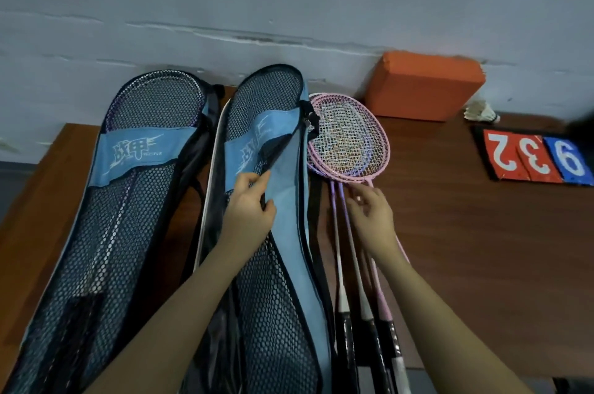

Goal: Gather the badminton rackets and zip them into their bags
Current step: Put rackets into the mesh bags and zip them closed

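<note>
Brown tabletop (482,249) against a pale wall; we take the open bag (283,233) as our landmark.

Rackets (348,143): a pink and purple stack, touching the bag's right edge. Heads point to the wall, handles toward us, so the long axis runs parallel to the bag and its opening.

Right hand (373,217): on the racket shafts just below the heads, fingers loosely curled over them. We cannot tell whether it has closed on them or only touches. It is much the nearer hand to the rackets.

Left hand (249,204): on the bag itself, fingers and thumb pinching the edge of the blue flap and lifting it, which keeps the mouth open.

Judgement: the rackets lie just right of the opening and already in line with it, so we expect the coming move to be a short sideways lift leftward, without turning.

Second bag (128,200): left of the open bag, just beside it, with a racket head showing through the mesh.

Orange block (424,85): right of the bag, by the wall, beyond the racket heads.

Shuttlecock (480,112) and number cards (533,157): well apart, far right.
</note>
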Demonstrator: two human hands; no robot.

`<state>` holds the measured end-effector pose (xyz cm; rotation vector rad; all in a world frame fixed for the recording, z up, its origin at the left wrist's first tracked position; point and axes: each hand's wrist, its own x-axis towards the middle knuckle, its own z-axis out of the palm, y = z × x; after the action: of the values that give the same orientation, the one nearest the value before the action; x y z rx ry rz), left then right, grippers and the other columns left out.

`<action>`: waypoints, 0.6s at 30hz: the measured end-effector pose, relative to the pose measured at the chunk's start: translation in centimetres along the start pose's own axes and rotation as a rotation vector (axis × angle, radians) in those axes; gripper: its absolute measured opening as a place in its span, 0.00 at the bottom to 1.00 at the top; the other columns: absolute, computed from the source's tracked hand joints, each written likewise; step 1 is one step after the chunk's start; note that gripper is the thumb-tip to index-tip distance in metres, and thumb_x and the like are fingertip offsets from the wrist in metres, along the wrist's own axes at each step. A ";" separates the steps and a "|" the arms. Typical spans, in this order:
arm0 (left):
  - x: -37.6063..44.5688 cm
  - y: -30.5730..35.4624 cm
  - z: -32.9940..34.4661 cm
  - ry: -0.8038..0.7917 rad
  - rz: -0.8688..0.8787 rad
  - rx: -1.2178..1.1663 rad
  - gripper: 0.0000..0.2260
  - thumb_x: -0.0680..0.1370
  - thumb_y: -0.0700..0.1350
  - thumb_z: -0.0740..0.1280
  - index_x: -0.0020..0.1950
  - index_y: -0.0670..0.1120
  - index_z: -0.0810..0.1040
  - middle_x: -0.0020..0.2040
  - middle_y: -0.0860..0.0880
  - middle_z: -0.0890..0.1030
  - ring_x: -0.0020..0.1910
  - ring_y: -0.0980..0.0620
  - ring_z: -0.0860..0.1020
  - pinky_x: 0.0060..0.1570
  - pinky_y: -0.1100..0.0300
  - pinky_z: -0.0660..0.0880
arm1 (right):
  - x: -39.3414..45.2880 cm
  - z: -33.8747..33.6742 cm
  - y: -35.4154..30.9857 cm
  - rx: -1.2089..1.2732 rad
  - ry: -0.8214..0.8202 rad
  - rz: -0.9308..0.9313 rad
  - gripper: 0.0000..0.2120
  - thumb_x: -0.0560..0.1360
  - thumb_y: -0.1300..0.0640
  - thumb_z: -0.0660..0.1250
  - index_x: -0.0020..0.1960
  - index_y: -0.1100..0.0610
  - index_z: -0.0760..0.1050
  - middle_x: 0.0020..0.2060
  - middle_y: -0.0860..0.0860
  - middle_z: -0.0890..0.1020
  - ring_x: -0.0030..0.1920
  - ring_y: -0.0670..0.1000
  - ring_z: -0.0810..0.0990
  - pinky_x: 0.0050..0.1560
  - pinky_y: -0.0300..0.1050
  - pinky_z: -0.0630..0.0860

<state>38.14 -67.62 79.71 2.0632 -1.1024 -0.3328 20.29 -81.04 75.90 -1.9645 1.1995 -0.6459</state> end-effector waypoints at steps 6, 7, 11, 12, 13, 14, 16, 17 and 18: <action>0.1 0.6 1.9 -0.027 0.018 -0.033 0.24 0.74 0.34 0.65 0.70 0.38 0.66 0.58 0.42 0.70 0.43 0.57 0.67 0.47 0.72 0.61 | -0.6 -2.8 4.5 -0.409 0.034 0.271 0.17 0.74 0.59 0.66 0.62 0.59 0.73 0.55 0.61 0.76 0.55 0.65 0.74 0.54 0.54 0.70; 0.1 0.6 2.2 -0.025 0.015 -0.034 0.24 0.74 0.35 0.65 0.70 0.39 0.66 0.57 0.42 0.70 0.43 0.59 0.66 0.47 0.73 0.60 | -0.6 -2.9 4.8 -0.406 0.011 0.294 0.18 0.74 0.59 0.67 0.63 0.58 0.73 0.55 0.61 0.75 0.55 0.65 0.74 0.55 0.55 0.70; 0.1 0.5 2.6 -0.030 -0.025 -0.042 0.24 0.75 0.34 0.64 0.70 0.40 0.66 0.58 0.43 0.69 0.45 0.59 0.66 0.48 0.72 0.62 | -0.2 -3.4 5.1 -0.275 -0.019 0.319 0.16 0.74 0.62 0.64 0.62 0.57 0.75 0.54 0.60 0.79 0.54 0.62 0.78 0.54 0.55 0.75; 0.1 0.4 2.6 -0.035 -0.029 -0.043 0.24 0.75 0.34 0.64 0.70 0.40 0.66 0.58 0.43 0.69 0.46 0.58 0.67 0.49 0.71 0.63 | -0.3 -3.5 5.0 -0.260 -0.017 0.310 0.16 0.74 0.62 0.63 0.61 0.56 0.75 0.53 0.59 0.80 0.53 0.61 0.79 0.53 0.55 0.75; 0.1 0.2 2.5 -0.044 -0.030 -0.039 0.24 0.75 0.35 0.64 0.71 0.41 0.65 0.58 0.44 0.69 0.47 0.57 0.68 0.50 0.70 0.63 | -0.5 -3.5 4.8 -0.234 -0.017 0.293 0.16 0.74 0.62 0.64 0.60 0.55 0.76 0.51 0.57 0.82 0.52 0.59 0.79 0.52 0.54 0.76; 0.2 0.1 2.4 -0.055 -0.031 -0.032 0.24 0.75 0.35 0.64 0.71 0.41 0.65 0.59 0.44 0.69 0.48 0.56 0.68 0.50 0.71 0.62 | -0.8 -3.4 4.5 -0.196 -0.021 0.270 0.16 0.73 0.62 0.65 0.60 0.53 0.76 0.49 0.55 0.82 0.50 0.57 0.80 0.50 0.53 0.77; 0.3 -0.2 2.2 -0.072 -0.028 -0.019 0.24 0.75 0.35 0.64 0.71 0.41 0.65 0.58 0.43 0.69 0.50 0.56 0.68 0.51 0.72 0.61 | -1.4 -2.7 4.0 -0.125 -0.024 0.234 0.16 0.73 0.62 0.65 0.60 0.51 0.76 0.46 0.53 0.83 0.47 0.55 0.81 0.47 0.51 0.78; 0.3 -0.3 2.0 -0.076 -0.026 -0.018 0.24 0.75 0.35 0.64 0.71 0.40 0.65 0.58 0.43 0.69 0.51 0.56 0.68 0.51 0.73 0.61 | -1.6 -2.2 3.8 -0.117 -0.022 0.232 0.16 0.73 0.62 0.65 0.60 0.51 0.76 0.46 0.52 0.83 0.47 0.54 0.80 0.47 0.50 0.78; 0.4 -0.5 1.9 -0.076 -0.024 -0.020 0.24 0.75 0.35 0.64 0.71 0.40 0.65 0.58 0.43 0.69 0.51 0.56 0.67 0.52 0.72 0.60 | -1.7 -1.6 3.7 -0.130 -0.018 0.238 0.16 0.73 0.62 0.65 0.60 0.52 0.76 0.47 0.52 0.82 0.48 0.54 0.80 0.47 0.49 0.77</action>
<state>37.61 -68.71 78.13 2.0621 -1.1158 -0.4358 16.42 -81.11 73.83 -1.8877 1.4678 -0.4368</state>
